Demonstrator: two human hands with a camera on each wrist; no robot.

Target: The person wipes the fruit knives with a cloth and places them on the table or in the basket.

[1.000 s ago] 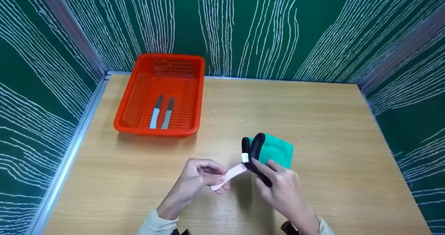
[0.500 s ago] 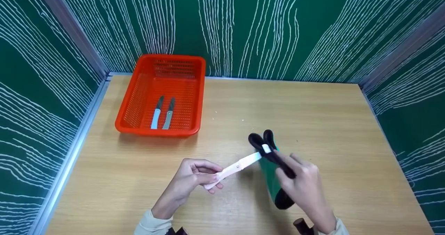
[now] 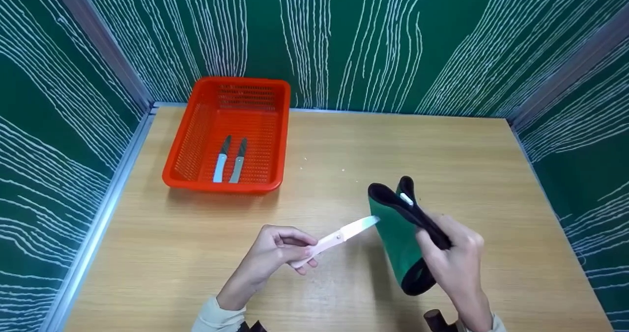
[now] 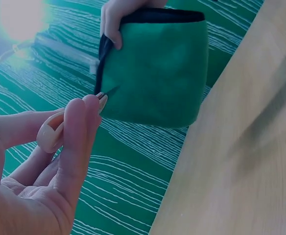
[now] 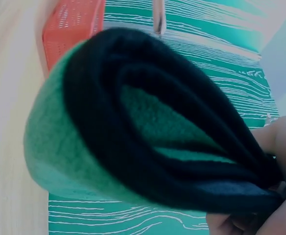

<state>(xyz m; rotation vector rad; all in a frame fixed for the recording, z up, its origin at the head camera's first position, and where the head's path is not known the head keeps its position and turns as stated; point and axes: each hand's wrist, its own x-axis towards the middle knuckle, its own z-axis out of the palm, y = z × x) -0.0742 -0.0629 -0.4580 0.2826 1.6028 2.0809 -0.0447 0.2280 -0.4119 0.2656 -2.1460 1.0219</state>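
A knife with a pale pink handle (image 3: 322,246) is pinched by my left hand (image 3: 268,261) between thumb and fingers. Its blade (image 3: 357,228) points right and away, the tip by the cloth in the head view. To the right, my right hand (image 3: 457,258) grips a folded green cloth (image 3: 398,236) by its black edging (image 3: 432,224); a small white tag shows on that edge. The right wrist view looks into the cloth's looped folds (image 5: 133,122). In the left wrist view the cloth (image 4: 155,73) hangs beyond the left fingertips.
An orange-red plastic basket (image 3: 272,175) stands at the back left of the wooden table (image 3: 442,150). Inside it lie a light blue-handled knife (image 3: 220,167) and a grey-handled knife (image 3: 237,169). Green walls with white lines (image 3: 373,47) enclose the table's back and sides.
The cloth, in my right hand, has moved right, off the knife's blade, which was covered before and now shows whole. My left hand has shifted only slightly, still holding the knife.
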